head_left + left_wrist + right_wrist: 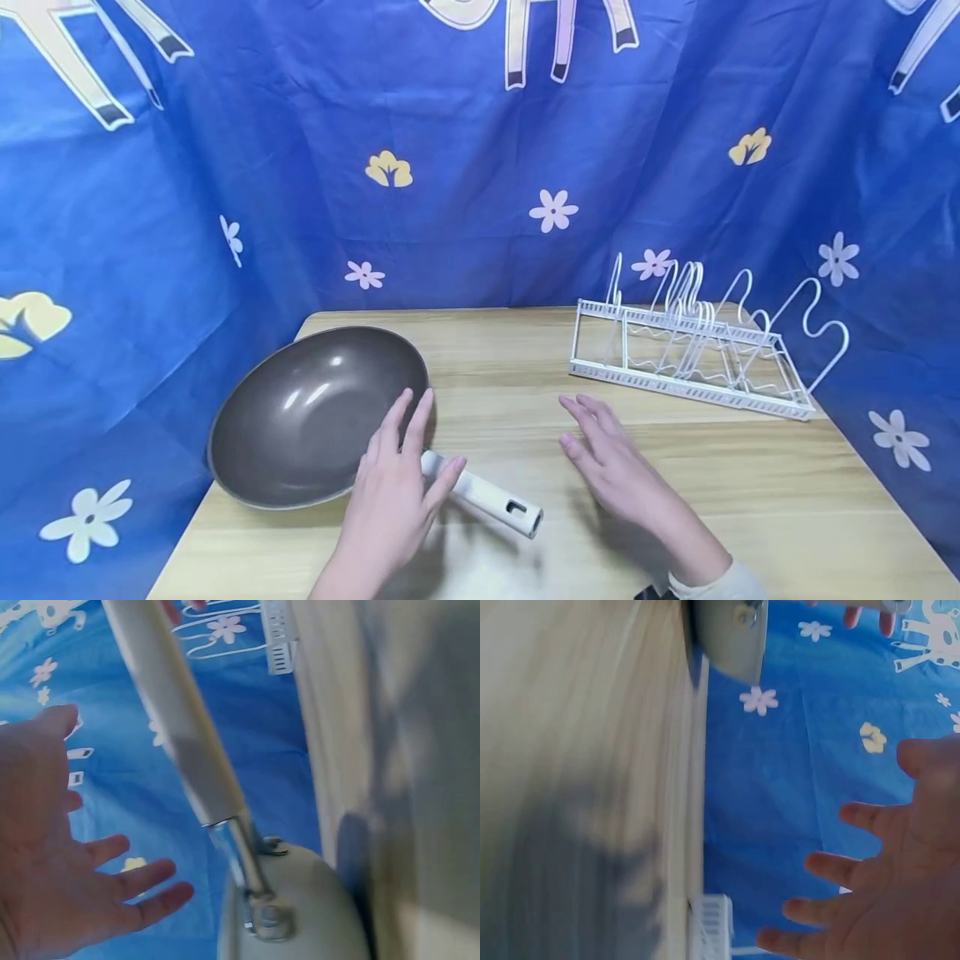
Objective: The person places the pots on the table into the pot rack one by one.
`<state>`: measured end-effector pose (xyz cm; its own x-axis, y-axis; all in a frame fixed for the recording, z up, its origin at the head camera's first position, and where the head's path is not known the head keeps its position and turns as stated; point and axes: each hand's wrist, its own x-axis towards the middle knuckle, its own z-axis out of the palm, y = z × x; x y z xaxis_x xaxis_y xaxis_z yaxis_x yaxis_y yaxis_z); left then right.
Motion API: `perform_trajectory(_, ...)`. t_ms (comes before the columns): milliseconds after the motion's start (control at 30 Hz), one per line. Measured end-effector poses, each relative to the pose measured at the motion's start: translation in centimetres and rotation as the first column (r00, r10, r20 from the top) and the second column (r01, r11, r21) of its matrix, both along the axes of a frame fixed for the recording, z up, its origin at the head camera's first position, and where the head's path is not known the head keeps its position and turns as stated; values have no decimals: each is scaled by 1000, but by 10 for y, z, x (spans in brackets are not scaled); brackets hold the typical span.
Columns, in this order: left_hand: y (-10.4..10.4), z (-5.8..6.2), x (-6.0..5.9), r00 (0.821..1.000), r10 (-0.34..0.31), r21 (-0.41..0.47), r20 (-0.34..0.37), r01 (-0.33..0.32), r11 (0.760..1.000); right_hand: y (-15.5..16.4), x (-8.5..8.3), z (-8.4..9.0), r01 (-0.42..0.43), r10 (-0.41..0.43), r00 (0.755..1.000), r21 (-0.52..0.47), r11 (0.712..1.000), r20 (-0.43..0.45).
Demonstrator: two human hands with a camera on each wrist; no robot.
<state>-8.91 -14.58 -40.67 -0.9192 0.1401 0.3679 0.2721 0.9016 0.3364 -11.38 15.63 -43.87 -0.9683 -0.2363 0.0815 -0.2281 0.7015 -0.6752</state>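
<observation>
Left hand (pixel 393 492) fingers (pixel 408 429): straight, spread, released, gripping nothing. They hover over the base of the white handle (pixel 480 493) of the dark grey non-stick wok (pixel 315 412); I can't tell from the head view if they touch it. Left wrist view shows the open palm (pixel 52 847) beside the handle (pixel 176 720), apart from it.

Right hand (pixel 618 462) fingers (pixel 588 417): also straight and loose, holding nothing, above bare light wooden surface (pixel 750 492), between the wok handle and the white wire pan rack (pixel 693 350). Right wrist view confirms an open hand (pixel 900 877).

Wok sits upright on the surface's left side, bowl overhanging the left edge a bit, handle pointing toward me and to the right. Rack stands at the far right, dividers empty, well apart from the wok.

My read on progress: nothing gripped yet, wok not lifted, rack holds nothing. Looks like the grasp on the handle is the step in hand; everything past that is left. Blue flower-print cloth (pixel 480 167) behind.
</observation>
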Motion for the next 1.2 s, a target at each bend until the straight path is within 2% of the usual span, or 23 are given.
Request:
perform_trajectory(100, 2, -6, 7, 999, 10, 47, -30, -9, 999, -6, 1, 1, -47, 56, 995, -117, 992, 79)
perform_trajectory(167, 3, -9, 11, 999, 35, 79, -19, -33, 996, -9, 2, 2, -80, 107, 986, -203, 976, 127)
perform_trajectory(233, 4, -11, 15, 997, 69, 120, 34, -72, 990, -12, 2, 2, -123, 173, 972, -287, 950, 158)
perform_trajectory(300, 4, -11, 18, 988, 101, 152, 116, -118, 981, -15, 3, 3, -164, 255, 947, -391, 906, 194)
perform_trajectory(400, 1, -11, 20, 955, 139, 163, 262, -186, 969, -21, 2, 2, -218, 369, 904, -506, 834, 218)
perform_trajectory(467, -2, -11, 20, 933, 161, 139, 323, -215, 967, -25, 1, 1, -240, 427, 875, -566, 789, 226)
perform_trajectory(500, -4, -12, 19, 923, 169, 125, 346, -224, 967, -28, 0, 0, -252, 446, 867, -577, 777, 223)
perform_trajectory(600, -9, -17, 16, 909, 175, 83, 378, -222, 972, -35, -2, -3, -267, 491, 840, -612, 745, 231)
perform_trajectory(733, -15, -26, 7, 872, 111, 139, 477, -200, 970, -42, -2, -7, -256, 526, 811, -652, 714, 258)
perform_trajectory(800, -17, -33, 2, 835, 33, 249, 549, -202, 947, -45, -2, -9, -236, 529, 803, -668, 706, 275)
perform_trajectory(833, -18, -36, -1, 810, -23, 326, 586, -209, 922, -46, -1, -9, -220, 530, 798, -680, 700, 287)
perform_trajectory(900, -20, -43, -5, 768, -142, 468, 625, -223, 855, -48, -1, -12, -188, 545, 780, -715, 673, 308)
perform_trajectory(1000, -23, -49, -11, 684, -328, 645, 651, -271, 715, -51, 0, -16, -138, 599, 728, -785, 604, 333)
perform_trajectory(1067, -24, -51, -14, 644, -420, 711, 640, -289, 641, -52, 1, -20, -105, 648, 683, -831, 546, 339)
perform_trajectory(1100, -25, -52, -15, 622, -465, 743, 630, -308, 595, -53, 1, -21, -92, 669, 661, -849, 520, 339)
perform_trajectory(1133, -25, -52, -16, 599, -512, 773, 616, -335, 539, -54, 1, -23, -81, 687, 643, -862, 501, 339)
perform_trajectory(1200, -25, -53, -18, 560, -596, 818, 576, -396, 418, -55, 1, -25, -57, 717, 609, -883, 467, 340)
